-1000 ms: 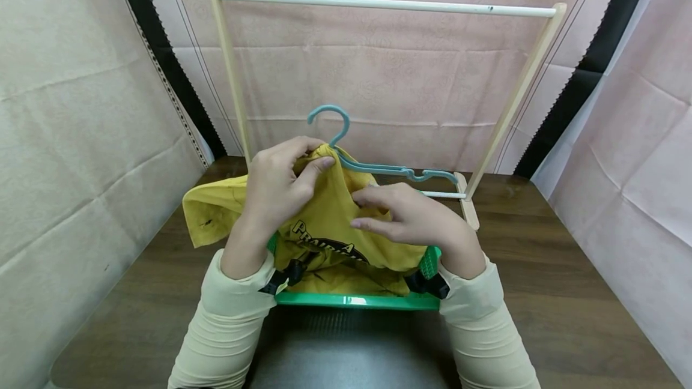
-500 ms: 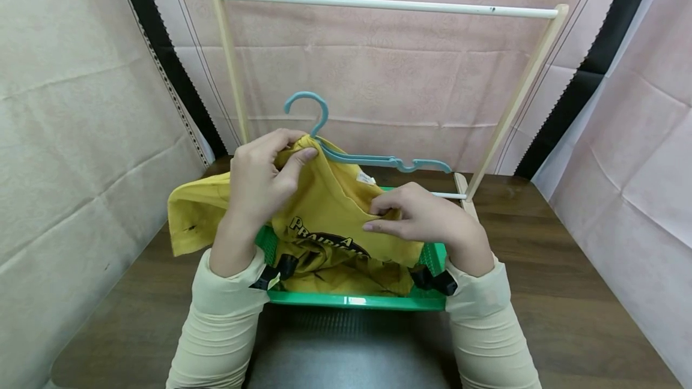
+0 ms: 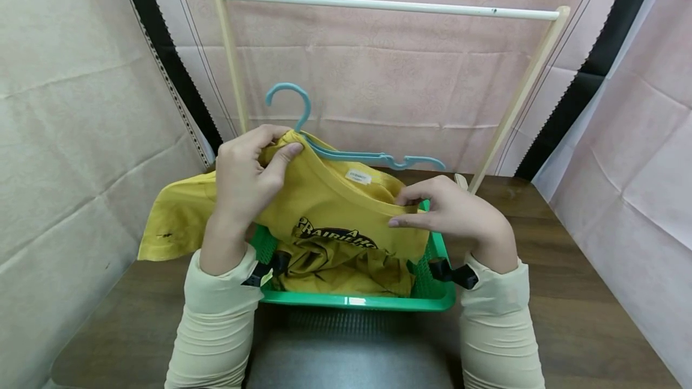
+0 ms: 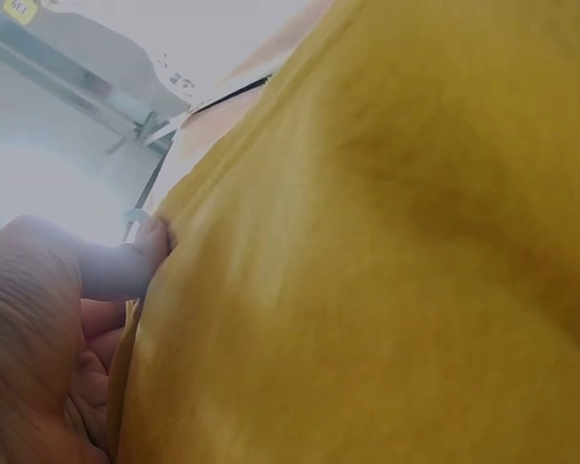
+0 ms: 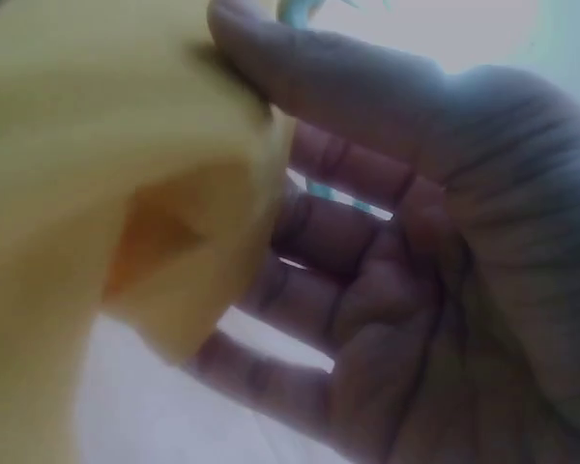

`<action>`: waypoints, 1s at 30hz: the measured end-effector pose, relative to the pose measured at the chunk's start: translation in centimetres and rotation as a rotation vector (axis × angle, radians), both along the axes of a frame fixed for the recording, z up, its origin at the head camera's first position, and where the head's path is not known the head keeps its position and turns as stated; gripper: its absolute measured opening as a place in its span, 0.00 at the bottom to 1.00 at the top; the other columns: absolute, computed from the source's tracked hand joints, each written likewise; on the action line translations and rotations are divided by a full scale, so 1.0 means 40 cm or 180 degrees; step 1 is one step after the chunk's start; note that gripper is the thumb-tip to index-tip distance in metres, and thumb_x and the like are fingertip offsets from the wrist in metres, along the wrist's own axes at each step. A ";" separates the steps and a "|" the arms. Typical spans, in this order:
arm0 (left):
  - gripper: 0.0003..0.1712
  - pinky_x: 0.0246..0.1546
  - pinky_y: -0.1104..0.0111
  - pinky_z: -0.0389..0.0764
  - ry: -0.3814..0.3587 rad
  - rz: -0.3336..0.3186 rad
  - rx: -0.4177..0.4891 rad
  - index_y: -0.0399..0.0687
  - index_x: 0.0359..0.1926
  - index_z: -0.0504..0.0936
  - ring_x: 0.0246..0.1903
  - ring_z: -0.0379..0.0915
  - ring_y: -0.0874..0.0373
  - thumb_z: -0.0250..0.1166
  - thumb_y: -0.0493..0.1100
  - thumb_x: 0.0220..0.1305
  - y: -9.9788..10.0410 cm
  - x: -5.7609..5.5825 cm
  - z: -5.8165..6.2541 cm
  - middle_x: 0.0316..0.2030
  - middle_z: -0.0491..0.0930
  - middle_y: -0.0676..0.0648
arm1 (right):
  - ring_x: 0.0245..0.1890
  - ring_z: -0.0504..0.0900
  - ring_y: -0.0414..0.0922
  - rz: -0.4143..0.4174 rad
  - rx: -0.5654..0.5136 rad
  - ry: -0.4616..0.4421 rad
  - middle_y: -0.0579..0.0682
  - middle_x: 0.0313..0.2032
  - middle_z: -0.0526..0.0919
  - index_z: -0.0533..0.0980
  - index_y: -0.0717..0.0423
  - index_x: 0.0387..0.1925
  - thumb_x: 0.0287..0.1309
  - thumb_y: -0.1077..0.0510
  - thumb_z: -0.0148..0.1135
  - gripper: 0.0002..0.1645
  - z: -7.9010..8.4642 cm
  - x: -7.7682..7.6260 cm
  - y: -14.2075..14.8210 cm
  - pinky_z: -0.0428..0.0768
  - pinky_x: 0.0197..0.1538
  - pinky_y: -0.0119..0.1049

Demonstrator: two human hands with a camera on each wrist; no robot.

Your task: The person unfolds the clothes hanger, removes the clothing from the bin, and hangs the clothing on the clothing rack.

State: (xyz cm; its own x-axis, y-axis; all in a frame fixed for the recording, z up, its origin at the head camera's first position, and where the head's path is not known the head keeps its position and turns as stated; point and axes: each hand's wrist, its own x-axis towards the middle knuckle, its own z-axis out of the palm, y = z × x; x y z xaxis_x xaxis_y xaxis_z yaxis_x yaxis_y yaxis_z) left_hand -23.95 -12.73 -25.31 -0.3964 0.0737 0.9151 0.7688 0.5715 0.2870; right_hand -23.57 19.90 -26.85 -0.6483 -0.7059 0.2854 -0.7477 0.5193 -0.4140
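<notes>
A yellow T-shirt [image 3: 330,191] with dark lettering is spread between both hands, its lower part bunched in a green basket [image 3: 357,301]. My left hand [image 3: 243,179] pinches the shirt's left shoulder beside the collar, right under the hook of a blue clothes hanger [image 3: 357,156]. The hanger's left arm is hidden inside the shirt; its right arm lies bare behind the neckline. With thumb and fingers, my right hand [image 3: 459,212] pinches the right side of the collar. The right wrist view shows the thumb on the yellow cloth [image 5: 97,193], fingers behind it.
Behind the basket stands a rack with a white top rail [image 3: 378,5] and pale side posts. Fabric walls [image 3: 81,107] enclose the brown wooden table [image 3: 573,293] on the left, back and right. A white label [image 3: 358,176] shows inside the collar.
My left hand has moved left and slightly up, carrying the shoulder and hanger along. My right hand has shifted right, so the neckline is stretched wider and its label shows fully.
</notes>
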 end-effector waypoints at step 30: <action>0.07 0.25 0.72 0.67 -0.0405 -0.0035 -0.0449 0.47 0.42 0.90 0.24 0.71 0.63 0.71 0.44 0.65 -0.040 0.002 -0.001 0.35 0.87 0.53 | 0.25 0.69 0.36 -0.0225 -0.0908 0.0944 0.37 0.25 0.75 0.82 0.43 0.32 0.50 0.68 0.77 0.16 0.008 -0.010 0.107 0.65 0.25 0.30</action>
